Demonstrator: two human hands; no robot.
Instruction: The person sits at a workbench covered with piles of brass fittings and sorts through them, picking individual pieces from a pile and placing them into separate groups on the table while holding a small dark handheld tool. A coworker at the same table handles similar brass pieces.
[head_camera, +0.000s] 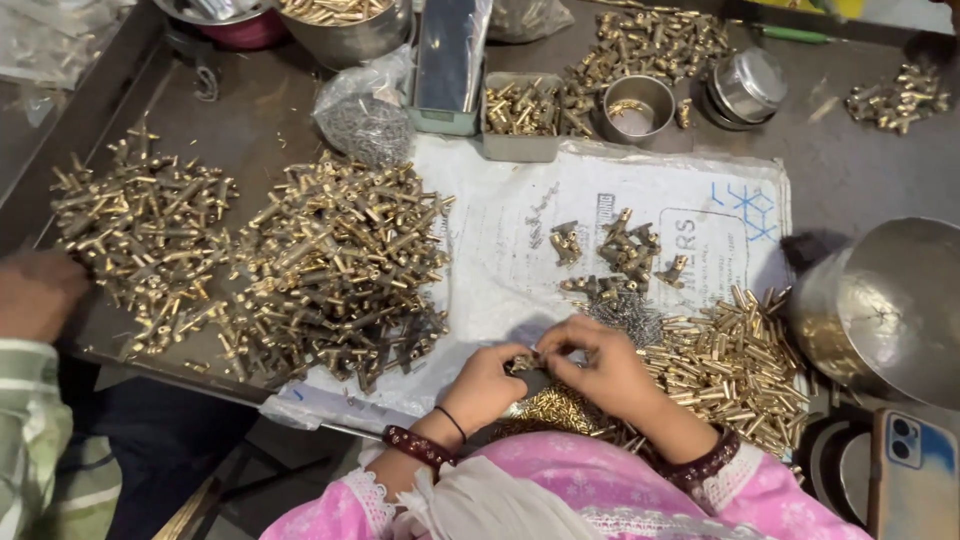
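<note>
Here my left hand (487, 385) and right hand (598, 368) meet fingertip to fingertip, pinched together on a small brass fitting (524, 361) just above the white sheet (500, 240). Brass pins (730, 365) lie heaped just beside my right hand on the table (250, 120).

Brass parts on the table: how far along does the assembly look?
Done, by the look of it: a small cluster of joined pieces on the white sheet. In hand: the left hand and right hand meet over one small brass piece. Left: two big heaps of brass fittings and a pile of short brass tubes. Most seems unfinished.
</note>
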